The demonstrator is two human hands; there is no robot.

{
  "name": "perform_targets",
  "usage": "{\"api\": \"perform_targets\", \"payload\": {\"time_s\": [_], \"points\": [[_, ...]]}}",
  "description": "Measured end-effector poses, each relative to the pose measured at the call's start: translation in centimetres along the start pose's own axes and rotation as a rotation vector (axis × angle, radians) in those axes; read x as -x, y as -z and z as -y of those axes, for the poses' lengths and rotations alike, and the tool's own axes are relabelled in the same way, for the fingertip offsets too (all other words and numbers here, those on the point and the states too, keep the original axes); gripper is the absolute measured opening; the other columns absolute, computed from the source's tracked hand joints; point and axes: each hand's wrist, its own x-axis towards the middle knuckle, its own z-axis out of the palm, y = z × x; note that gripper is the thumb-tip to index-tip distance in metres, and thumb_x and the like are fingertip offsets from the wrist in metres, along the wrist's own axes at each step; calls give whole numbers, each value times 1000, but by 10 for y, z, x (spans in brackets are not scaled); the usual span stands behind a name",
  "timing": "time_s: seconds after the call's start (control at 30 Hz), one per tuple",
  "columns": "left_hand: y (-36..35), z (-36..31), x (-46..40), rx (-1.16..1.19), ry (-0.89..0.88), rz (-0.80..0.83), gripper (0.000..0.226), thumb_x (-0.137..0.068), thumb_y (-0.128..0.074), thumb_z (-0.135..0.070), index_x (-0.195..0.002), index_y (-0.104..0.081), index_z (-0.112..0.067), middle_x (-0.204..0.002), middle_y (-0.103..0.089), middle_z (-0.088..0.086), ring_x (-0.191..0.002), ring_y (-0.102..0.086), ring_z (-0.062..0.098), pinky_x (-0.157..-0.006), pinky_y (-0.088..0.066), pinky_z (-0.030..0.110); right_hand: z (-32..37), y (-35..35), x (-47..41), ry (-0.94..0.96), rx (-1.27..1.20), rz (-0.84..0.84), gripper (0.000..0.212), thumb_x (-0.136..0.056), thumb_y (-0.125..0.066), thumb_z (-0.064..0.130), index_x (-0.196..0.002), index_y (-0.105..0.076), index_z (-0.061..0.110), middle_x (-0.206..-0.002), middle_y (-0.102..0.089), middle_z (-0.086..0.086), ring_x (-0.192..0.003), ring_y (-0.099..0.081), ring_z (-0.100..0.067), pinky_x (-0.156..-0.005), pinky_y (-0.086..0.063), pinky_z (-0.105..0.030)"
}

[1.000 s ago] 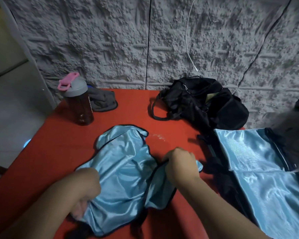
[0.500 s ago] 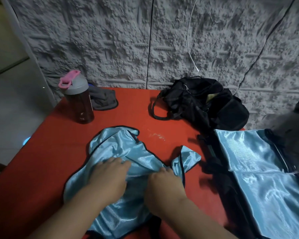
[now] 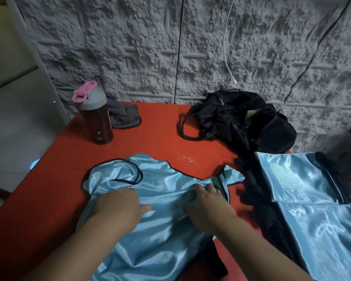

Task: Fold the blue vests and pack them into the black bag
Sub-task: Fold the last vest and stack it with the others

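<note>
My left hand (image 3: 118,205) and right hand (image 3: 207,203) lie flat, fingers straight, pressing the shiny light-blue vest with black trim (image 3: 160,230) on the red table (image 3: 49,179). Black fabric bag (image 3: 243,120) sits unzipped at the far edge, well apart.

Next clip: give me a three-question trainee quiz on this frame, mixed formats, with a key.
1. True or false: both the left hand and right hand rest flat on the blue vest.
2. The bottle has a lid flap of which colour? A green, B pink, C yellow.
3. Fill in: the black bag sits on the ____ table, next to the wall.

Key: 1 true; 2 B; 3 red.
</note>
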Motion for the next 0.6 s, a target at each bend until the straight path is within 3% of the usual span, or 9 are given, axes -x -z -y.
{"api": "perform_targets", "payload": {"time_s": [0.1,0.2,0.3,0.43,0.5,0.6], "points": [[-4,-4,-3,112,-194,-124,30,-96,-58,-49,-115,-58,-25,-116,-62,-3,-114,-58,21,-89,-47,34,-2,3,-3,57,-50,7,66,-92,-53,51,-148,-30,25,-145,-37,-8,-139,-33,-31,-115,-33,-44],[-20,-3,-8,184,-320,-49,49,-94,-63,-44,-140,-48,-35,-138,-46,-9,-134,-39,16,-109,-38,36,-6,5,-6,111,-43,-4,66,-95,-54,50,-150,-30,24,-145,-37,-3,-141,-33,-26,-115,-34,-41],[-24,3,-11,241,-223,13,72,-91,-59,-61,-152,-27,-40,-159,-20,-8,-147,-20,20,-115,-31,50,-10,8,-9,32,-69,-37,69,-92,-53,50,-152,-31,26,-151,-36,-4,-144,-33,-27,-115,-35,-41],[-23,15,-14,196,28,67,94,-78,-56,-80,-153,-14,-41,-161,-7,4,-146,-16,35,-111,-34,59,-16,8,-11,-129,-51,-72,77,-89,-54,47,-155,-26,19,-157,-30,-17,-145,-30,-35,-114,-36,-45],[-24,18,-13,157,99,110,103,-72,-52,-87,-154,-8,-42,-158,-11,10,-140,-23,43,-109,-37,59,-17,9,-11,-176,-58,-70,84,-89,-57,48,-158,-20,15,-159,-27,-19,-147,-26,-36,-113,-36,-45],[-22,13,-10,25,109,133,103,-75,-45,-88,-157,-3,-41,-154,-27,16,-134,-39,42,-105,-43,53,-17,7,-15,-194,-73,-64,86,-92,-53,50,-159,-16,11,-160,-25,-20,-147,-24,-38,-115,-32,-44]]}}
